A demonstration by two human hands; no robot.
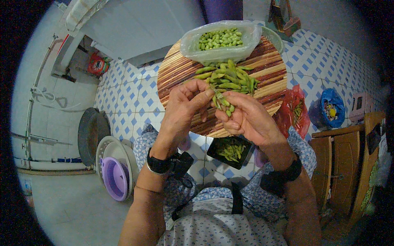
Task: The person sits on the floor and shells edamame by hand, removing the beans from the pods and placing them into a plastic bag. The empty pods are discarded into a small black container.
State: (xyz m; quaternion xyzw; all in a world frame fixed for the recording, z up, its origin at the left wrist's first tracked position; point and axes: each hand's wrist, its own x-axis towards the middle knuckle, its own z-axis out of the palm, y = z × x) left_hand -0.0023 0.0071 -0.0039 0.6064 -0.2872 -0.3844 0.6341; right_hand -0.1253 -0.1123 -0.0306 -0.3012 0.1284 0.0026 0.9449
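Above the near part of a round striped table (271, 73), my left hand (187, 101) pinches one end of an edamame pod (218, 97) between thumb and fingers. My right hand (246, 115) grips the same pod from the other side, and a few bare green beans (229, 109) show in its fingers. Just beyond both hands lies a pile of unshelled pods (231, 78). Farther back, shelled beans (220, 40) sit in a container lined with a clear plastic bag (190, 46).
Below the table's near edge, a black tray (214, 147) holds pods or husks. At right are a red plastic bag (303, 123), a blue-lined bin (324, 120) and a wooden cabinet (346, 169). Purple (114, 178) and pale basins (132, 160) lean at left on the tiled floor.
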